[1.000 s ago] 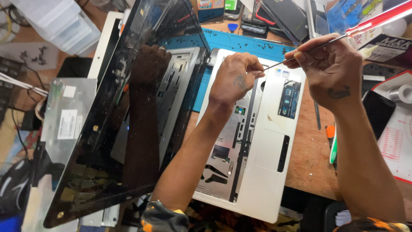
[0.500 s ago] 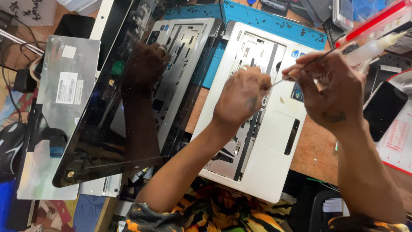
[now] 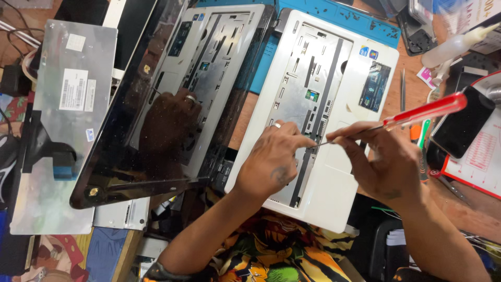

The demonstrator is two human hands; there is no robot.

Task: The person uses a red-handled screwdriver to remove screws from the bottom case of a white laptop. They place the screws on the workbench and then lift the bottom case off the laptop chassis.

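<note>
The left hand [image 3: 272,164] has a closed, pinching grip: its fingertips press down on the white laptop case [image 3: 318,120], with no loose thing visibly held. Far left, a grey keyboard back [image 3: 62,125] lies flat on the table [image 3: 245,122], and beside it a tilted dark screen [image 3: 156,104] mirrors the hand. The case lies in the middle, partly on a blue mat [image 3: 360,23], keyboard bay bare. To the right, the right hand [image 3: 389,164] pinches the thin shaft of a red-handled screwdriver [image 3: 417,114], its tip meeting the case just beside the left forefinger. Doing this well likely means keeping the tip seated square, the left fingers steadying the case close by, and pressing gently so the plastic is not marred. A white squeeze bottle [image 3: 459,44] and a dark phone [image 3: 462,128] sit further right.
</note>
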